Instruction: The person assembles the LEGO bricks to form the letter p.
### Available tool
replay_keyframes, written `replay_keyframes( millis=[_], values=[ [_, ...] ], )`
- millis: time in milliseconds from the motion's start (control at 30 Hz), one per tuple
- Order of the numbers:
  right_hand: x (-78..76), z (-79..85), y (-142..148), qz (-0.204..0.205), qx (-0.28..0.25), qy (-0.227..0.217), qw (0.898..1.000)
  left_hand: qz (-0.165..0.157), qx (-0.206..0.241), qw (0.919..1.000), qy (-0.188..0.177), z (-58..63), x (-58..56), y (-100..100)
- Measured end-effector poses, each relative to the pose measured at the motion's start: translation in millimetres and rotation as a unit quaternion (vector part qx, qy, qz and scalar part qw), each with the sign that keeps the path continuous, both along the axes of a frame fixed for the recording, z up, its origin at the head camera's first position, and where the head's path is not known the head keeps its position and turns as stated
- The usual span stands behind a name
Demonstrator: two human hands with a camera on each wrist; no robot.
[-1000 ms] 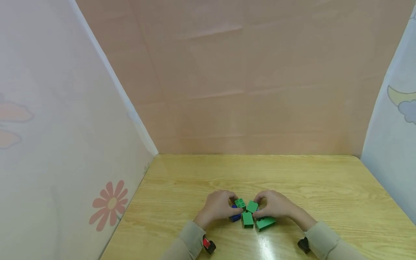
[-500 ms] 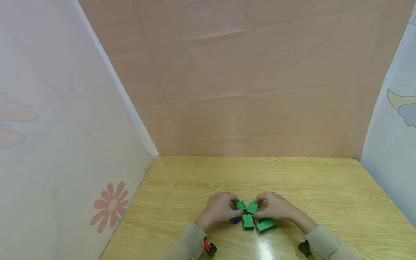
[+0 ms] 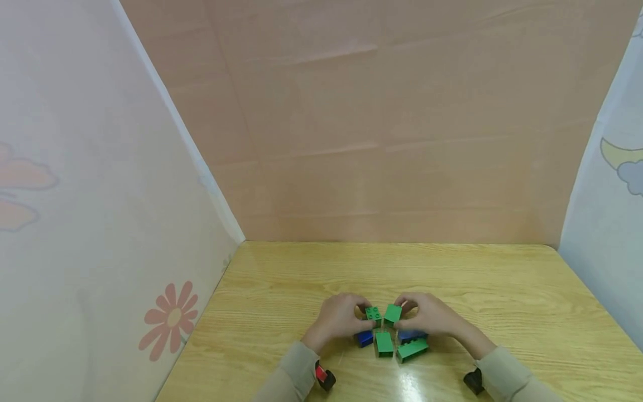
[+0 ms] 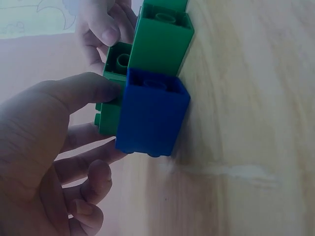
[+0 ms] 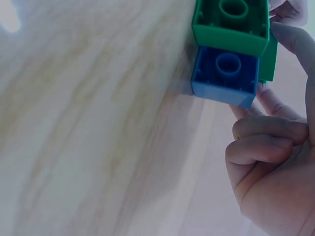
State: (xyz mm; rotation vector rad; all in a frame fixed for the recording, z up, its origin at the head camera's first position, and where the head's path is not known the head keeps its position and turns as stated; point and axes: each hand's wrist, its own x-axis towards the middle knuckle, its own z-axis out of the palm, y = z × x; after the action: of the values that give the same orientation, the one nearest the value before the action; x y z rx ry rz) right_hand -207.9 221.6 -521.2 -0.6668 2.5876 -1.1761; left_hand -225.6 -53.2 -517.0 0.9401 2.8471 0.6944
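My left hand (image 3: 341, 317) pinches a green toy building brick (image 3: 374, 316), its studs facing up, between thumb and fingers. Opposite it, my right hand (image 3: 427, 315) grips a second green brick (image 3: 393, 314), which shows a smooth side. A narrow gap separates these two bricks. In the left wrist view a blue brick (image 4: 151, 115) stands right beside the left thumb, partly covering the held green brick (image 4: 109, 119). The right wrist view has a hollow-bottomed blue brick (image 5: 224, 92) near the right fingers; only part of the held brick (image 5: 268, 61) shows behind.
On the wooden table (image 3: 281, 273), closer to me, lie a green brick (image 3: 384, 345) and a longer green brick (image 3: 413, 350), with a blue brick (image 3: 411, 335) behind the latter. A patterned cloth wall (image 3: 125, 195) borders the table's left side, a plain one (image 3: 392, 139) its back.
The right hand has shifted slightly away from me with its green brick, widening the gap to the left hand's brick. The blue brick below the right hand now shows more.
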Motion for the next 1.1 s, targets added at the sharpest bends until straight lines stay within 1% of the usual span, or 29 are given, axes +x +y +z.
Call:
replay_keyframes(
  millis=[167, 267, 467, 633, 833, 933, 1100],
  values=[
    [-3.5, 0.0, 6, -0.010, -0.032, -0.035, 0.999, 0.002, 0.000, 1.0000, -0.003, -1.4, -6.2, 1],
    [-5.0, 0.8, 9, -0.015, -0.037, -0.037, 0.999, 0.003, 0.000, 1.0000, -0.007, -2.4, -10.2, 2],
    [-7.6, 2.0, 15, -0.011, -0.067, -0.032, 0.997, 0.001, 0.013, 0.9998, -0.013, -1.9, -16.1, 3],
    [-11.7, 0.6, 18, -0.028, -0.065, -0.014, 0.997, -0.003, 0.021, 0.9997, -0.009, -1.6, -20.5, 6],
    [-15.5, 0.7, 18, -0.041, -0.067, 0.019, 0.997, -0.007, 0.021, 0.9997, -0.011, -1.2, -26.8, 10],
    [-16.9, 1.2, 18, -0.047, -0.075, 0.036, 0.995, -0.009, 0.020, 0.9997, -0.013, -0.2, -30.4, 12],
    [-19.6, 3.0, 18, -0.070, -0.087, 0.059, 0.992, -0.004, 0.018, 0.9997, -0.017, 1.5, -36.7, 16]
  ],
)
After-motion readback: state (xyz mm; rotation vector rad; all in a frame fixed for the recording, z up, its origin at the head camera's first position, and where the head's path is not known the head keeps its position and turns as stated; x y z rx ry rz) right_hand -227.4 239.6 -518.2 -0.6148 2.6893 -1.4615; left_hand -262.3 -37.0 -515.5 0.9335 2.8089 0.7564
